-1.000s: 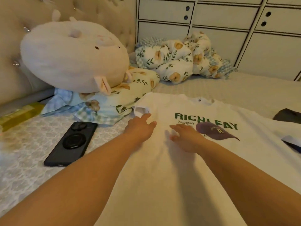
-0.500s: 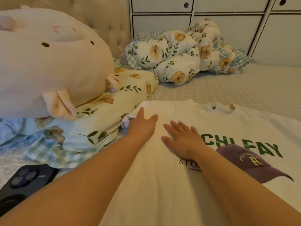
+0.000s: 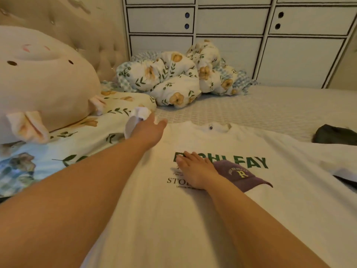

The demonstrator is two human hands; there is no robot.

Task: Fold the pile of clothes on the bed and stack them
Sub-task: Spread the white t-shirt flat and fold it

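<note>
Bed point(image 3: 270, 109); left hand point(image 3: 148, 130) grips T-shirt point(image 3: 173, 219) sleeve; right hand point(image 3: 195, 171) flat.

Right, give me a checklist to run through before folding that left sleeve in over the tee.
1. Left hand has the sleeve: cannot tell; the hand is at the sleeve, the grip is hidden.
2. Right hand pins the tee: ok, flat on the print.
3. Tee lies face up and smooth: ok, print up, only faint creases.
4. Sleeve is clear of the pillow: not ok, it lies bunched on the pillow's edge.
5. Right sleeve is laid out: cannot tell, it runs off the frame.
6. Dark garment is off the tee: cannot tell, it lies close to the tee's edge.
</note>
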